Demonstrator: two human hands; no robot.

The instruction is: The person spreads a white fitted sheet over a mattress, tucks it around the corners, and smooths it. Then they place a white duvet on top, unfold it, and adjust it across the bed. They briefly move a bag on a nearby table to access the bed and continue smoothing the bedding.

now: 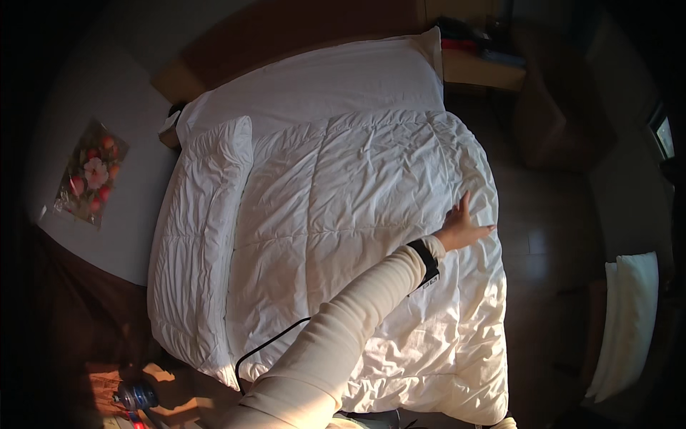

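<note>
My left hand reaches far across a white quilted comforter to its right side. The fingers are spread, with one pointing toward the headboard and one toward the right edge. It is over or on the wrinkled fabric; I cannot tell how firmly it touches. A black band goes round that wrist, over a cream sleeve. Along the left side, the comforter is folded back into a thick long roll. My right hand is out of sight; only a bit of cream cloth shows at the lower edge.
A white pillow or sheeted area lies below the brown headboard. On the right are a chair and white folded bedding. A floral picture is at left, with a blue clear bottle below. A black cable curves beside my arm.
</note>
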